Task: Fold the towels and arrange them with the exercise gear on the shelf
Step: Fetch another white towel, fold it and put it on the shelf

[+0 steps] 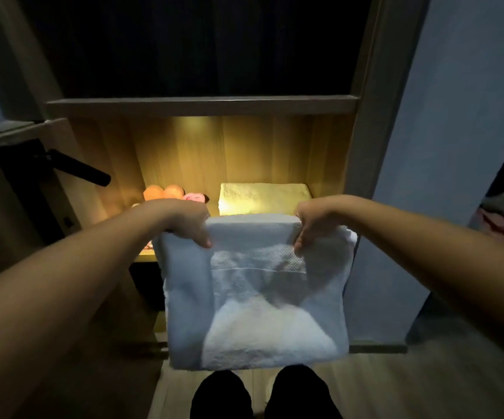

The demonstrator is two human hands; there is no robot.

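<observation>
Before the lit shelf (145,256), the left hand (188,222) and right hand (310,225) are pinching a white towel (256,309) by 2 top corners; it is hanging limp, probably light, over a folded towel (264,197).

White towel (256,297) hanging, folded towel (263,198) shelved

Left hand (188,226) and right hand (309,229) pinch a white towel (256,309) before the lit shelf (202,105).

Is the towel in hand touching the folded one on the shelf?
Cannot tell: in the head view the held towel hides the front edge of the folded towel, so neither gap nor contact shows.
</observation>
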